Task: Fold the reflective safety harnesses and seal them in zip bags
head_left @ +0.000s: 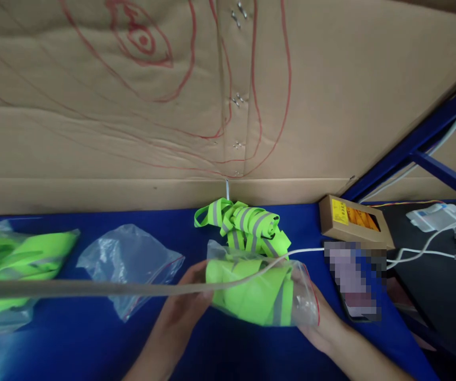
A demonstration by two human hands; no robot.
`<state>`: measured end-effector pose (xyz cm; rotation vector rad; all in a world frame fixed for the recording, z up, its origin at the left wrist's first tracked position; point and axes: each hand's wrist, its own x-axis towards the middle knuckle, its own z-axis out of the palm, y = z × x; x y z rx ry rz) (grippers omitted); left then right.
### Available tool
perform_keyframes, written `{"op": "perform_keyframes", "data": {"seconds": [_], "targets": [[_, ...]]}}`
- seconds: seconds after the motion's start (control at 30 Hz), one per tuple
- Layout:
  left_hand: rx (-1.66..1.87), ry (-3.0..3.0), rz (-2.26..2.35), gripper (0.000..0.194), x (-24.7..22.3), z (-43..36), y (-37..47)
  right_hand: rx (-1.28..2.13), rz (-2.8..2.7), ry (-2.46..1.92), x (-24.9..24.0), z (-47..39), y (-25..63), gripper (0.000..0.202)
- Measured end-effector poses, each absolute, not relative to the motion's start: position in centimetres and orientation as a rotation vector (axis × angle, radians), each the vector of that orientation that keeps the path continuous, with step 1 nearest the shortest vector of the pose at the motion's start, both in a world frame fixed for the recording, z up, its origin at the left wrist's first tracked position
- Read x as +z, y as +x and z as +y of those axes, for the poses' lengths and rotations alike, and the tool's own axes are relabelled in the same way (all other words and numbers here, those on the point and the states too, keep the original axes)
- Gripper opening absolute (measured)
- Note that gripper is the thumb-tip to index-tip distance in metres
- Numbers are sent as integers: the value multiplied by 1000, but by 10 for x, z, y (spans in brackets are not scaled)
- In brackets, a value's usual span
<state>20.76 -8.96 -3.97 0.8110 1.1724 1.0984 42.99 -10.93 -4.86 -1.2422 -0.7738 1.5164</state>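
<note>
Between my two hands is a clear zip bag [305, 304] with a folded neon-green reflective strap [247, 291] inside. My left hand [191, 296] grips the bag's left side, its fingers partly hidden behind it. On the right, my right hand [315, 317] holds the side with the red zip line, and some of its fingers show through the plastic. Just behind the bag lies a loose heap of neon-green straps [251, 222] with grey reflective stripes. Left of my left hand, a flat clear zip bag [128, 264] lies on the blue table surface [104, 346].
Filled bags of green straps [33, 256] lie at the far left. A white cable [132, 288] crosses in front of the view. To the right are a phone [352, 280], a cardboard box [355, 219] and a blue metal frame [410, 132]. A cardboard wall [331, 106] stands behind.
</note>
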Motion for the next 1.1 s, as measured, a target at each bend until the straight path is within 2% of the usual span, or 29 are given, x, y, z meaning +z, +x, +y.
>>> {"op": "perform_keyframes", "data": {"seconds": [0.1,0.23,0.5,0.63,0.87,1.1], "targets": [[1113,793,1281,46,-37,-87,204,1582,-522,-1212,-55,-104,431,44],[1188,751,1310,40,-37,-79,193,1565,-511,-1185,-62,-100,429,35],[1258,708,1340,49,-47,-72,180,1673,-879,-1203,-51,-102,434,55],[1338,762,1362,45,-51,-71,177,1700,-959,-1126,-50,-100,436,57],[1245,1038,1204,34,-48,-76,178,1660,-769,-1164,-59,-99,444,49],[1341,1012,1103,30,-40,-78,177,1812,-571,-969,-58,-97,446,64]]}}
